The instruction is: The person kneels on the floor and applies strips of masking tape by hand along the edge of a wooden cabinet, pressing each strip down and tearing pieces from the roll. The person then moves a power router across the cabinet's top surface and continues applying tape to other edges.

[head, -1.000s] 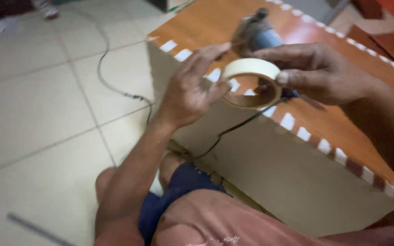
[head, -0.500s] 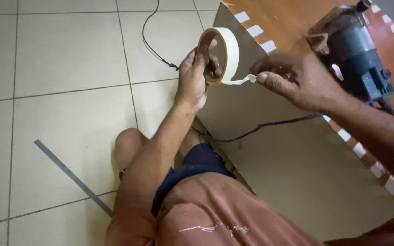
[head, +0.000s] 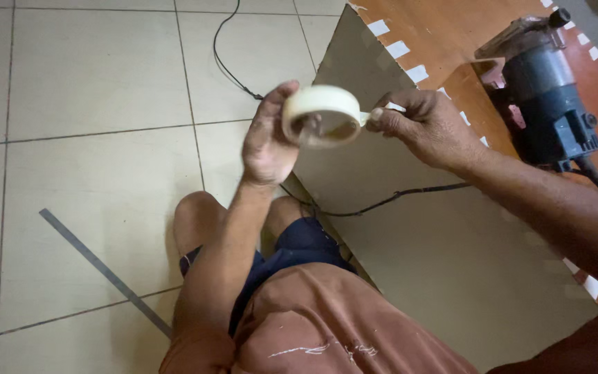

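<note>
My left hand (head: 268, 138) holds a roll of cream masking tape (head: 321, 114) upright in front of me, fingers through and around its ring. My right hand (head: 427, 125) pinches the loose end of the tape at the roll's right side, a short strip pulled out between them. Both hands hover over the grey side face of a wooden panel box (head: 410, 208), whose brown top (head: 451, 34) carries several short white tape pieces along its edge.
A dark blue electric trimmer router (head: 545, 97) stands on the brown top at the right, its black cord (head: 382, 204) trailing down the panel and across the tiled floor (head: 91, 90). A long metal ruler (head: 102, 266) lies on the tiles at lower left, beside my bent knee.
The view has swung left and down, showing more floor. My hands with the tape roll have shifted lower, and my right hand has taken the tape's loose end and drawn out a short strip.
</note>
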